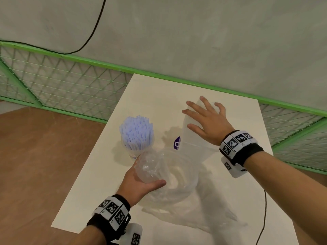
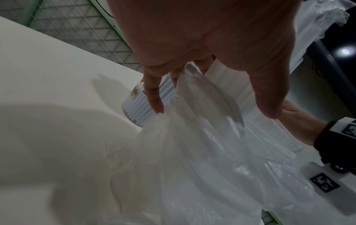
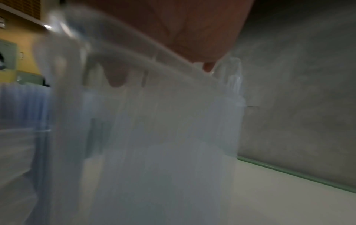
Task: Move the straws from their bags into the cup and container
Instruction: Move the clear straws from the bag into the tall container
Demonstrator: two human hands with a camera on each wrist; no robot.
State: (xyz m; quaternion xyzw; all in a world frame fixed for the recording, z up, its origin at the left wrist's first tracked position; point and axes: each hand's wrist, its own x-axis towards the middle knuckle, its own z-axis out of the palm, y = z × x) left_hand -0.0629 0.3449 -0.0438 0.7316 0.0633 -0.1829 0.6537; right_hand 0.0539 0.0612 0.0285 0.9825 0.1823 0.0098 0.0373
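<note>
A clear cup (image 1: 136, 151) packed with pale blue straws (image 1: 136, 129) stands upright at the table's left; it also shows in the left wrist view (image 2: 134, 106). My left hand (image 1: 148, 173) grips a crumpled clear plastic bag (image 1: 150, 165) just in front of the cup, thumb on one side and fingers on the other (image 2: 212, 109). A clear round container (image 1: 189, 165) lies between my hands. My right hand (image 1: 198, 115) is spread flat on a translucent bag of white straws (image 1: 192, 137), which stands tilted behind the container. In the blurred right wrist view my fingertips (image 3: 117, 82) rest on that bag (image 3: 163, 137).
The white table (image 1: 159, 96) ends at a green rail and mesh fence (image 1: 70, 80) by a grey wall. A purple label (image 1: 177, 143) peeks out beside the straw bag. More clear plastic lies at the table's near right (image 1: 221, 213). A black cable (image 1: 264, 218) hangs off the right edge.
</note>
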